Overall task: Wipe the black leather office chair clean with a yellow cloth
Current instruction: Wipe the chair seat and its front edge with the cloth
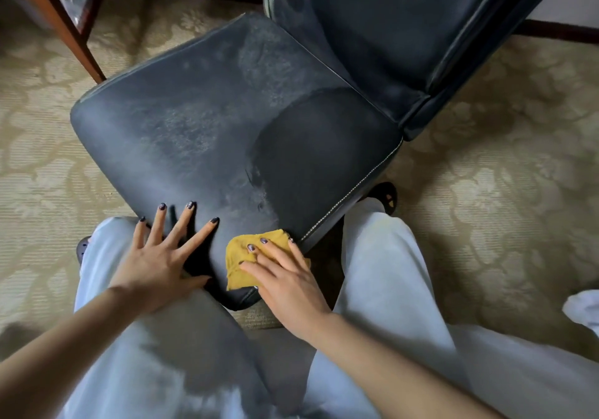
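Right hand (pixel 285 276) presses the yellow cloth (pixel 249 258) flat on the seat (pixel 181 133), left hand (pixel 158 256) splayed bracing; dusty left side probably next.

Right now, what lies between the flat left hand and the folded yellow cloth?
Head view: only bare black leather chair seat between left hand and yellow cloth under the right hand.

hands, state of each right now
Left hand: open, fingers spread flat on the chair seat.
Right hand: open, straight fingers pressing the cloth down.

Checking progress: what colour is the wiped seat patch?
Deep black patch, dusty grey around it; head view.
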